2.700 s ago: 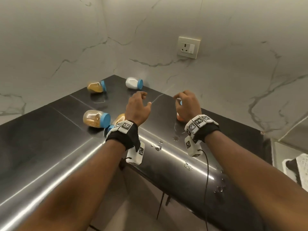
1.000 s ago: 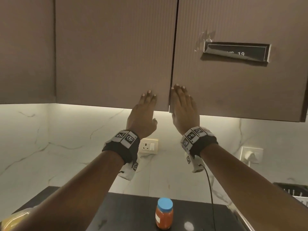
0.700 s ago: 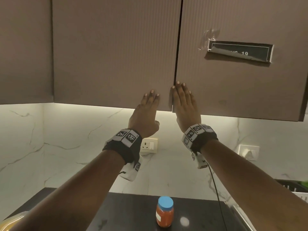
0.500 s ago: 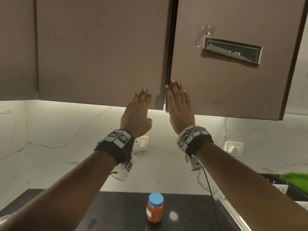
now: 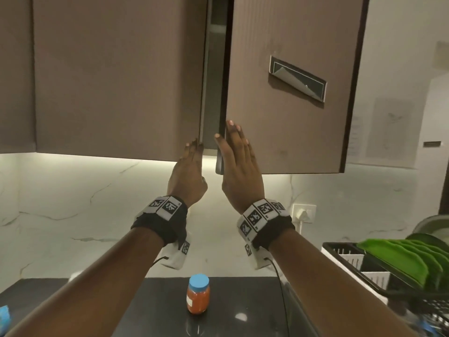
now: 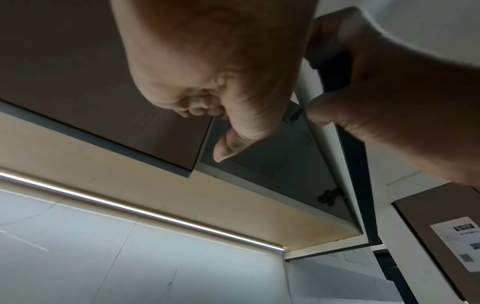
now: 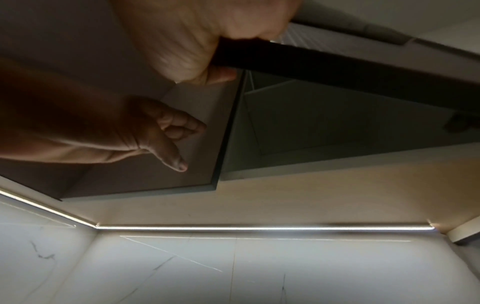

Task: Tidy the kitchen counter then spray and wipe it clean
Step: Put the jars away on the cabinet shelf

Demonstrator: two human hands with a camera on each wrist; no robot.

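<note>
My right hand (image 5: 227,142) grips the lower left edge of the right cabinet door (image 5: 291,117), thumb behind it and fingers flat on its front. That door stands swung partly outward, and a dark gap of cabinet interior (image 5: 215,69) shows. My left hand (image 5: 193,152) touches the lower right corner of the closed left cabinet door (image 5: 116,81) with loosely bent fingers and holds nothing. In the right wrist view my right hand (image 7: 207,51) clasps the dark door edge (image 7: 337,67). An orange jar with a blue lid (image 5: 198,296) stands upright on the black counter (image 5: 243,302) below.
A dish rack (image 5: 352,259) with green plates (image 5: 401,261) sits at the right end of the counter. A blue lid (image 5: 3,314) shows at the left edge. A wall socket (image 5: 303,212) with a plug is on the marble backsplash under a light strip (image 7: 259,228).
Both hands rose from the jars on the counter to the wall cabinet. In the last second my right hand took hold of the right door's edge and pulled it partly outward.
</note>
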